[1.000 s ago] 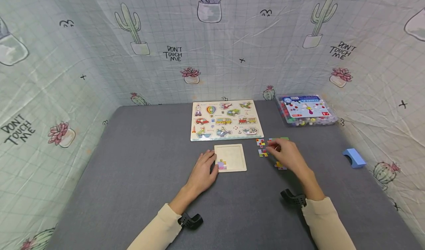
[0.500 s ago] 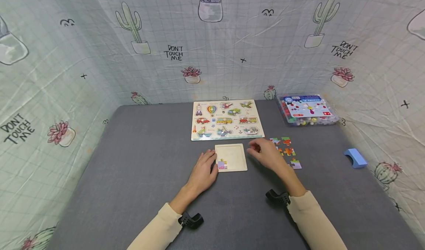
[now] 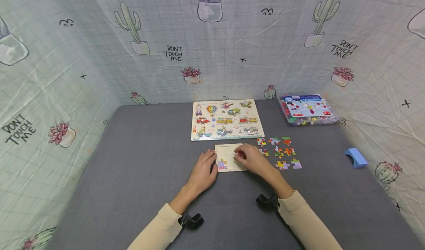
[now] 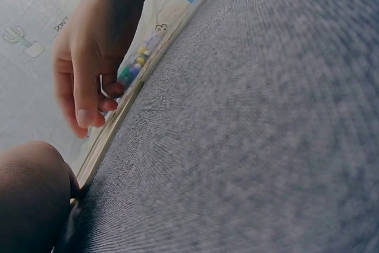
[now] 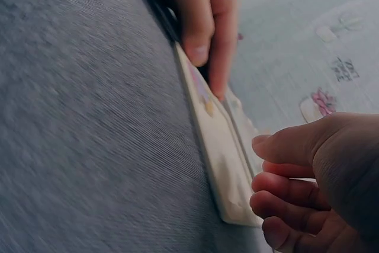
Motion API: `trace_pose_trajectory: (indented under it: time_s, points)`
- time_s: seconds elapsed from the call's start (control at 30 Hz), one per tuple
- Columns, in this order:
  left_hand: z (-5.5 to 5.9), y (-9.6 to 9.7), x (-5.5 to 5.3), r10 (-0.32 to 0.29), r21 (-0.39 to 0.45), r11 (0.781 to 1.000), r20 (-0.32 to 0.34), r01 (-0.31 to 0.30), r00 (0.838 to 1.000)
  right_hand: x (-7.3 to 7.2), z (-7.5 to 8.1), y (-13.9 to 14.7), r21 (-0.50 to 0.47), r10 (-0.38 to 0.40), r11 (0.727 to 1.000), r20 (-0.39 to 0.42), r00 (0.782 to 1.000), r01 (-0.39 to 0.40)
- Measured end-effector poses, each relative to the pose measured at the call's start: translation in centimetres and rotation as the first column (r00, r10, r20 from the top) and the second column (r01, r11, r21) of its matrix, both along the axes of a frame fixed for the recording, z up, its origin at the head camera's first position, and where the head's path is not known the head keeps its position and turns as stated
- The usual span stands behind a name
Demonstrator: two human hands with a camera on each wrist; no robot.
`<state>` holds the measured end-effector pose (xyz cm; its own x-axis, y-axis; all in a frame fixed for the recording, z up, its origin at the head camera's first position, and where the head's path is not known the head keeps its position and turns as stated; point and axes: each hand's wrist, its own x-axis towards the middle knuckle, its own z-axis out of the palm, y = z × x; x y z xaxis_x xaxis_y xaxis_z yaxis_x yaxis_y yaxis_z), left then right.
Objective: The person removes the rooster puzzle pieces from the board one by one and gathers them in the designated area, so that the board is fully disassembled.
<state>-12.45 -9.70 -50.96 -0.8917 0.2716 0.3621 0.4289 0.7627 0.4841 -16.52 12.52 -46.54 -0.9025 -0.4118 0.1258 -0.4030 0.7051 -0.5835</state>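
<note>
A pale wooden puzzle tray (image 3: 232, 165) lies on the grey tabletop, one purple-and-yellow jigsaw piece (image 3: 222, 164) in its front left corner. My left hand (image 3: 200, 170) rests along the tray's left side, fingers fairly straight. In the right wrist view its fingertips touch the tray near the piece. Over the tray's right half hovers my right hand (image 3: 255, 160), fingers loosely curled and thumb close to the index finger; no piece shows between them in the right wrist view (image 5: 308, 170). Right of the tray lie several loose jigsaw pieces (image 3: 278, 152) in rough rows.
Behind the tray lies a larger picture board (image 3: 227, 120) with vehicles. A clear box (image 3: 307, 110) of coloured beads or parts stands at the back right. Further right is a blue arch block (image 3: 355, 158). A printed cloth (image 3: 212, 40) hangs around the table.
My right hand has moved left from above the loose pieces to over the tray, uncovering the pieces. My left hand has stayed at the tray's left side.
</note>
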Motion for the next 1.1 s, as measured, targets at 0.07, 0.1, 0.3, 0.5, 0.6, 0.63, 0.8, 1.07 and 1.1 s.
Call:
trace_pose_trajectory:
  time_s: [0.07,0.1,0.3,0.5,0.6,0.63,0.8,1.07,1.1]
  points:
    - [0.0,0.0,0.0,-0.002,-0.001,1.0,0.003,0.002,1.0,0.2,-0.2,-0.4,0.002,0.019,1.0,-0.003,1.0,-0.019]
    - [0.0,0.0,0.0,-0.002,-0.002,1.0,0.003,0.002,1.0,0.2,-0.3,-0.6,0.003,0.03,1.0,-0.01,1.0,-0.03]
    - [-0.1,-0.1,0.0,-0.007,-0.006,1.0,-0.008,0.007,1.0,0.6,-0.7,-1.6,0.018,0.105,0.994,-0.068,0.992,-0.104]
    - [-0.1,-0.1,0.0,-0.017,0.003,1.0,-0.022,0.017,1.0,1.0,-1.0,-2.3,0.044,0.127,0.991,-0.07,0.989,-0.124]
    - [-0.1,-0.1,-0.1,-0.017,0.005,1.0,-0.021,0.017,1.0,1.1,-1.0,-2.6,0.058,0.117,0.992,-0.065,0.991,-0.113]
    - [-0.1,-0.1,-0.1,-0.016,0.005,1.0,-0.021,0.017,1.0,1.2,-1.0,-2.6,0.062,0.113,0.992,-0.067,0.991,-0.109]
    - [-0.1,-0.1,-0.1,-0.014,0.006,1.0,-0.02,0.015,1.0,1.3,-1.1,-2.9,0.071,0.099,0.993,-0.057,0.993,-0.095]
    - [-0.2,-0.1,-0.1,-0.019,0.003,1.0,-0.014,0.019,1.0,1.2,-1.4,-2.9,0.05,0.074,0.996,0.0,0.997,-0.074]
    - [-0.2,-0.1,-0.1,-0.02,0.003,1.0,-0.016,0.02,1.0,1.2,-1.4,-2.9,0.042,0.073,0.996,0.006,0.997,-0.073]
